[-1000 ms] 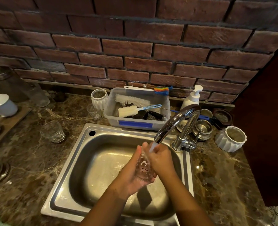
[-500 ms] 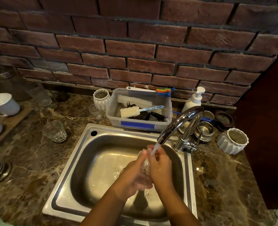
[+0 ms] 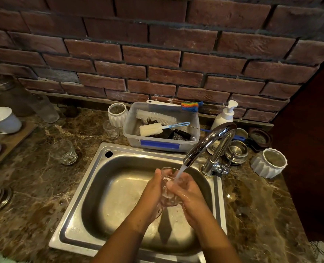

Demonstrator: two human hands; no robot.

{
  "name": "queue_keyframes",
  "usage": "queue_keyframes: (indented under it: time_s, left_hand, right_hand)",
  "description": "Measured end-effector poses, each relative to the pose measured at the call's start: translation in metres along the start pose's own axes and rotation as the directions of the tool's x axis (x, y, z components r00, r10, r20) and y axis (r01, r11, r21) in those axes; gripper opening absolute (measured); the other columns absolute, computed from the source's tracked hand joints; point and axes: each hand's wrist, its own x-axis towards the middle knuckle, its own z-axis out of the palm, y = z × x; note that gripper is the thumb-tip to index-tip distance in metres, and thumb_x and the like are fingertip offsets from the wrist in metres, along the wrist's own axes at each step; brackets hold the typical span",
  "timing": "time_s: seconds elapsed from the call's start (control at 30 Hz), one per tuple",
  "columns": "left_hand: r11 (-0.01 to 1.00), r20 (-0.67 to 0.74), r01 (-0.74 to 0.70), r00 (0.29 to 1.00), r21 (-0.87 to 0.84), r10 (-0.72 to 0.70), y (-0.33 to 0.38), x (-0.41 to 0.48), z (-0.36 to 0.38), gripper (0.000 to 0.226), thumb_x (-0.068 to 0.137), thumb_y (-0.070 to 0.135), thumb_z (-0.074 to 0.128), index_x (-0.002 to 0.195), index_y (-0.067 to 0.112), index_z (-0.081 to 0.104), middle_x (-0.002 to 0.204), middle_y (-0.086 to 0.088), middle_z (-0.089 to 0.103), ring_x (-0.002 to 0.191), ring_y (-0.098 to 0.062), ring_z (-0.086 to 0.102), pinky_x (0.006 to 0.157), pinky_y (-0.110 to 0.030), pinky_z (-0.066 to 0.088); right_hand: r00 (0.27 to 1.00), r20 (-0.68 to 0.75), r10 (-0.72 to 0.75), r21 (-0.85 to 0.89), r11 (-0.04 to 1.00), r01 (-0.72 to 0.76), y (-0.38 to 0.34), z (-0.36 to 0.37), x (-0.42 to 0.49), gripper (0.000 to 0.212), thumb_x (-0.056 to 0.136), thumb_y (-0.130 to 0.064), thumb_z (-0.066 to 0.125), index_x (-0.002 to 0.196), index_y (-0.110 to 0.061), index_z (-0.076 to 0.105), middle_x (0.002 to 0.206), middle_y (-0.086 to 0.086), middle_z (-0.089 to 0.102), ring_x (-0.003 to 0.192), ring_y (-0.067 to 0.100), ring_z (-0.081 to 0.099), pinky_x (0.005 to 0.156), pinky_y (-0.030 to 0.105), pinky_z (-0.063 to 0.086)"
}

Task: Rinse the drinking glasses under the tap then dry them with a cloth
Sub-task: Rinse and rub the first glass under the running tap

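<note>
**A:** Where is the glass?

**B:** Right of centre in the frame, over the sink (image 3: 92,186). You hold the drinking glass (image 3: 169,192) close to upright between your hands, mouth up under the water stream (image 3: 180,168) from the tap (image 3: 210,141).

**A:** And the grip?

**B:** Your left hand (image 3: 151,194) wraps its left side and your right hand (image 3: 192,194) curls round its right side. Both grips are clamped on the glass.

**A:** How much room is there around it?

**B:** The spout ends just above the rim, up and to the right. The sink's right wall is near your right hand. Most of the basin floor lies to the left of your hands and towards the bottom of the frame.

**A:** What crowds the edges on the bench (image 3: 34,186)?

**B:** A plastic tub (image 3: 161,144) of brushes sits just behind the sink's back rim. Steel bowls (image 3: 236,151) stand beside the tap base, with a white ribbed pot (image 3: 269,164) further right. At centre left a second glass (image 3: 63,151) stands apart from the sink's left rim. A small glass (image 3: 111,129) stands by the tub's left corner. A wooden tray (image 3: 13,136) with white cups runs off the left edge.
</note>
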Motion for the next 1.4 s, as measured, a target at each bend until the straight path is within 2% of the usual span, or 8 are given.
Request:
queue_keyframes:
  time_s: [0.2,0.33,0.57,0.77,1.0,1.2,1.33,1.4]
  left_hand:
    - [0.907,0.095,0.144,0.989,-0.397,-0.115,0.0,0.0,0.0,0.062,0.104,0.055,0.028,0.13,0.012,0.064,0.122,-0.018,0.072,0.114,-0.032,0.069,0.09,-0.048,0.054]
    - [0.884,0.122,0.189,0.981,-0.427,-0.15,0.005,0.0,0.0,0.066,0.099,0.063,0.035,0.129,0.013,0.065,0.123,-0.018,0.072,0.116,-0.034,0.067,0.094,-0.051,0.051]
    - [0.914,0.076,0.095,0.995,-0.396,-0.07,0.003,-0.002,-0.002,0.056,0.097,0.052,0.047,0.132,0.012,0.064,0.125,-0.017,0.071,0.118,-0.031,0.067,0.093,-0.045,0.056]
    - [0.984,-0.062,-0.137,0.99,-0.115,0.13,0.007,-0.01,0.007,0.052,0.084,0.056,0.056,0.126,0.027,0.064,0.124,-0.005,0.069,0.114,-0.023,0.068,0.088,-0.034,0.059]
    - [0.976,-0.18,-0.143,0.968,0.163,0.172,0.017,-0.01,0.016,0.023,0.102,0.048,0.048,0.102,0.035,0.066,0.106,0.003,0.07,0.099,-0.014,0.067,0.086,-0.033,0.058]
    - [0.848,-0.182,-0.168,0.938,0.502,0.293,0.017,-0.003,0.01,0.067,0.083,0.075,0.043,0.13,0.031,0.061,0.13,-0.001,0.06,0.113,-0.019,0.061,0.094,-0.036,0.055]
    - [0.563,-0.042,-0.124,0.961,0.817,0.273,0.026,-0.008,0.005,0.045,0.104,0.046,0.035,0.139,0.021,0.05,0.133,-0.014,0.053,0.117,-0.029,0.051,0.094,-0.035,0.043]
    - [0.566,-0.062,-0.032,0.987,0.824,0.146,0.029,-0.008,0.004,0.048,0.105,0.05,0.031,0.142,0.023,0.046,0.138,-0.012,0.05,0.122,-0.028,0.052,0.1,-0.038,0.047]
  right_hand:
    - [0.986,0.048,-0.157,-0.316,0.935,0.164,-0.014,-0.001,-0.001,0.06,0.071,-0.015,0.085,0.117,-0.034,0.052,0.107,-0.007,0.071,0.099,0.009,0.07,0.085,0.034,0.06]
    - [0.974,0.121,-0.192,-0.386,0.895,0.225,-0.02,-0.002,-0.005,0.079,0.071,-0.006,0.084,0.134,-0.035,0.047,0.116,-0.009,0.067,0.107,0.01,0.068,0.087,0.034,0.06]
    - [0.947,0.172,-0.271,-0.501,0.804,0.321,-0.016,-0.005,-0.012,0.083,0.073,-0.024,0.087,0.139,-0.04,0.04,0.127,-0.018,0.06,0.12,0.002,0.055,0.085,0.012,0.052]
    - [0.958,0.133,-0.254,-0.379,0.88,0.286,-0.003,-0.009,-0.012,0.097,0.06,-0.037,0.09,0.14,-0.043,0.035,0.135,-0.012,0.057,0.125,0.01,0.057,0.1,0.035,0.054]
    - [0.964,0.121,-0.236,-0.209,0.944,0.257,0.003,-0.007,-0.018,0.086,0.073,-0.005,0.085,0.136,-0.042,0.04,0.133,-0.009,0.058,0.118,0.002,0.06,0.089,0.022,0.055]
    - [0.974,0.094,-0.207,-0.19,0.956,0.221,0.003,-0.003,-0.015,0.089,0.074,-0.001,0.083,0.14,-0.038,0.035,0.136,-0.007,0.058,0.114,0.002,0.064,0.085,0.021,0.057]
    - [0.983,0.115,-0.143,-0.032,0.989,0.148,0.005,-0.005,-0.012,0.076,0.071,0.0,0.081,0.132,-0.031,0.049,0.127,-0.002,0.066,0.113,0.004,0.066,0.082,0.023,0.057]
    - [0.985,0.141,-0.096,0.077,0.993,0.085,0.01,-0.008,-0.011,0.074,0.07,-0.001,0.083,0.133,-0.025,0.052,0.124,0.007,0.069,0.115,0.023,0.067,0.087,0.033,0.058]
